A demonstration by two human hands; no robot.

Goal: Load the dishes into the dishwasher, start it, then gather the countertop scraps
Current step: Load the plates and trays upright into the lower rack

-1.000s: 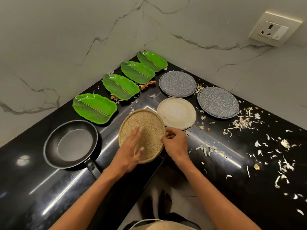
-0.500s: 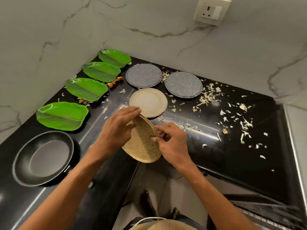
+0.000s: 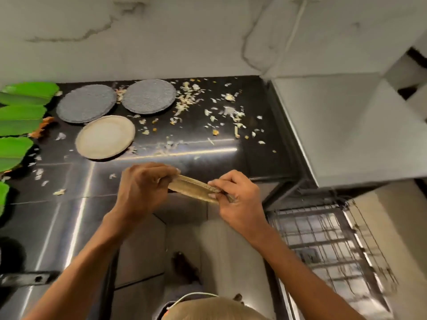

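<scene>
A: Where is the speckled tan plate (image 3: pixel 193 187)?
B: Held edge-on in the air just past the front lip of the black surface (image 3: pixel 69 204). The left hand (image 3: pixel 141 190) has its grip curled round one rim, the right hand (image 3: pixel 238 199) pinches the other.
A: And the rest?
B: Cream plate (image 3: pixel 105 137) at eleven o'clock from the hands, two grey plates (image 3: pixel 86 103) beyond it, scraps (image 3: pixel 221 114) around one o'clock, dishwasher rack (image 3: pixel 323 239) at four o'clock.

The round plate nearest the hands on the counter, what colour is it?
Plain cream plate, seen in the head view.
</scene>
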